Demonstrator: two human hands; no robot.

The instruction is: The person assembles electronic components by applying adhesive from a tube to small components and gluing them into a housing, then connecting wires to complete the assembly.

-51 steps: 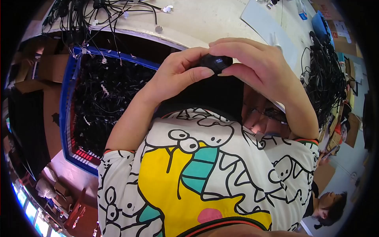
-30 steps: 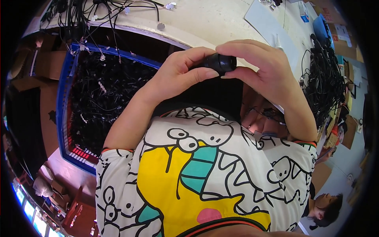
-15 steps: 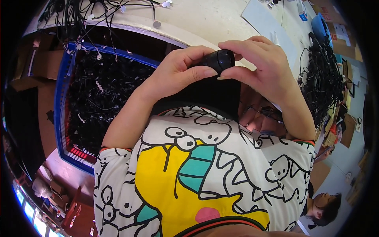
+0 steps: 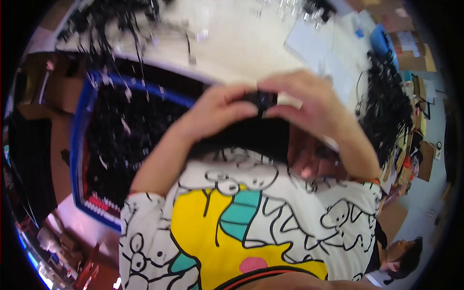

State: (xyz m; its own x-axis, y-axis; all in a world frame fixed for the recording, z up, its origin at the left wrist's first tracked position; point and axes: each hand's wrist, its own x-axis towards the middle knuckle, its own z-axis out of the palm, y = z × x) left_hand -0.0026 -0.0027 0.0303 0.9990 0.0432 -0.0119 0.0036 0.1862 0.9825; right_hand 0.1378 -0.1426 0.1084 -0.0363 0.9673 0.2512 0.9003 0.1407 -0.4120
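A small black object, possibly a coiled cable, is pinched between both hands in front of my chest, above the edge of a white table. My left hand grips it from the left with thumb and fingers. My right hand closes on it from the right. The picture is blurred, so the object's details are unclear. My cartoon-print shirt fills the lower middle.
A blue crate full of black cables stands at my left, under the table's edge. More black cables lie on the table's far left and in a pile at right. White papers lie beyond my hands. Another person sits at lower right.
Both hands have kept hold of the black object and turned it slightly between the fingers. The view has shifted and blurred with a head movement.
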